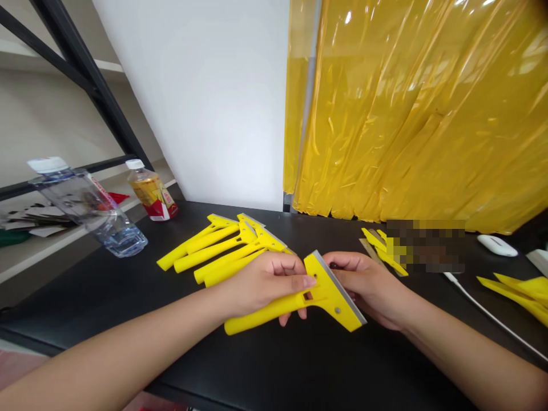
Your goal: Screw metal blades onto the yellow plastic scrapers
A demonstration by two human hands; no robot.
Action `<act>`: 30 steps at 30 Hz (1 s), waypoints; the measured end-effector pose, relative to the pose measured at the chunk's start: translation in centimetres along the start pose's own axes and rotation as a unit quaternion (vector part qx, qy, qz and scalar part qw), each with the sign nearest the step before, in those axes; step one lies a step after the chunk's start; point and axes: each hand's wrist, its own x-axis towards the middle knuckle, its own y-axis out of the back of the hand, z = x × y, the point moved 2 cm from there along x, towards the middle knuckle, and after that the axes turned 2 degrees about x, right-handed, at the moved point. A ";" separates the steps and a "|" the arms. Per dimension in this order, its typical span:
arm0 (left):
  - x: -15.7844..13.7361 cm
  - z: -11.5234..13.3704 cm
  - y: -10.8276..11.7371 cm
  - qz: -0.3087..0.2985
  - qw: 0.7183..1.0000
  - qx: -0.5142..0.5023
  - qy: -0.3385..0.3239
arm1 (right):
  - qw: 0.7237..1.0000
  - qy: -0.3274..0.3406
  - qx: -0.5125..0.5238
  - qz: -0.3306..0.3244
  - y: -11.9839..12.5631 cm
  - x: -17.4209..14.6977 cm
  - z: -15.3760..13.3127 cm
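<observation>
Over the black table [278, 377], a yellow scraper [326, 292] has its long axis nearly sideways: handle [263, 317] toward the table's left, blade [341, 289] toward its right. The left hand [269, 281] grips it; whether the right hand [373, 283] holds the blade, I cannot tell.

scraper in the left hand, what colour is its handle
The handle is plain yellow, seen in the head view.

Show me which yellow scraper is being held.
The scraper gripped by the left hand; the scrapers grouped beyond that hand lie on the black table instead.
</observation>
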 end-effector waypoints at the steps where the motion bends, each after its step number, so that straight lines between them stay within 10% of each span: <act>1: 0.0 -0.1 0.0 -0.006 1.000 -0.005 0.002 | 1.000 -0.001 0.006 0.000 -0.1 0.0 0.1; 30: 0.2 0.2 0.5 0.035 0.999 0.018 0.001 | 0.997 0.030 0.050 -0.045 0.2 -0.1 0.0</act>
